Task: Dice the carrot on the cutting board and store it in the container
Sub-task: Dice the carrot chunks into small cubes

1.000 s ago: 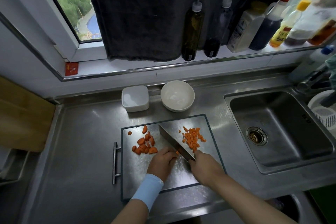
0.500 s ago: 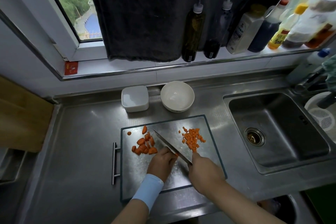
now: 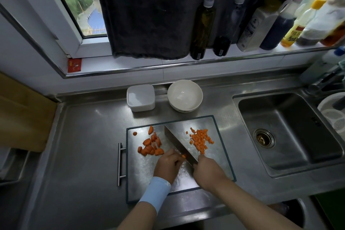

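Note:
A steel cutting board (image 3: 220, 157) lies on the counter in front of me. Coarse carrot chunks (image 3: 151, 145) are heaped on its left part and small diced carrot cubes (image 3: 200, 139) on its right part. My right hand (image 3: 207, 172) grips the handle of a broad knife (image 3: 179, 144), whose blade slants up-left between the two heaps. My left hand (image 3: 169, 165) pins a small carrot piece (image 3: 183, 156) against the blade with curled fingers. A white square container (image 3: 141, 97) stands open behind the board.
A white bowl (image 3: 184, 95) stands right of the container. The sink (image 3: 287, 132) lies to the right, a white strainer (image 3: 334, 112) beyond it. Several bottles (image 3: 202, 26) line the windowsill. A wooden board (image 3: 24, 115) leans at the left. The cutting board's handle (image 3: 120, 164) sticks out left.
The knife has been rocking up and down beside my left fingers, cutting the held piece. The view has tilted slightly. Both carrot heaps stay where they were.

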A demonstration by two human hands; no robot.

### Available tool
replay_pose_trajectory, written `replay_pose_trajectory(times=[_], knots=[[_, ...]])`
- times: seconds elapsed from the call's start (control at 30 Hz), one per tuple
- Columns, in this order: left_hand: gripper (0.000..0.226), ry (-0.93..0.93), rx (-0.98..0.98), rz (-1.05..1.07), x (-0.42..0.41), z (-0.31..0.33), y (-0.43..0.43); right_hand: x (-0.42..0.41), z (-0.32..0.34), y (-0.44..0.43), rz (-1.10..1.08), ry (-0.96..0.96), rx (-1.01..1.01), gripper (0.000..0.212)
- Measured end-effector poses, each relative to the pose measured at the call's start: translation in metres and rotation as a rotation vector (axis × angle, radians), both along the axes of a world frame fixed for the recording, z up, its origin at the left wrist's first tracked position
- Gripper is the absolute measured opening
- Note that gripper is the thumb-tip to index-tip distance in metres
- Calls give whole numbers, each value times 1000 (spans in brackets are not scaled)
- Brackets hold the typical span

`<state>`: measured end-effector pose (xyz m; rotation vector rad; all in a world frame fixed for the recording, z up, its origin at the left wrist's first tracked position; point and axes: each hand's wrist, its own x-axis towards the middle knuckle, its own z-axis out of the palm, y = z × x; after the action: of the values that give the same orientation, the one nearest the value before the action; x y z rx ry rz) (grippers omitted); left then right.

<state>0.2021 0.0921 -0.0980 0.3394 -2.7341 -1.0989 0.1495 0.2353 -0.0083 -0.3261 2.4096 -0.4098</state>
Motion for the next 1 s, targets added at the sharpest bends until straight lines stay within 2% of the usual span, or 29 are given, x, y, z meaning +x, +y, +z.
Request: replay_pose_trajectory(times=[0.33,0.53,0.8,1.0], knots=[[9,61,1,-30,8,-4,1,2,6,-4,8,40,-27,23],[10,28,22,7,6,-2,2,15,12,3,12,123,-17,14],[10,32,40,12,4,-5,0,16,15,7,62,117,20,2],[9,30,43,14,5,-7,0,10,10,3,55,73,21,10]])
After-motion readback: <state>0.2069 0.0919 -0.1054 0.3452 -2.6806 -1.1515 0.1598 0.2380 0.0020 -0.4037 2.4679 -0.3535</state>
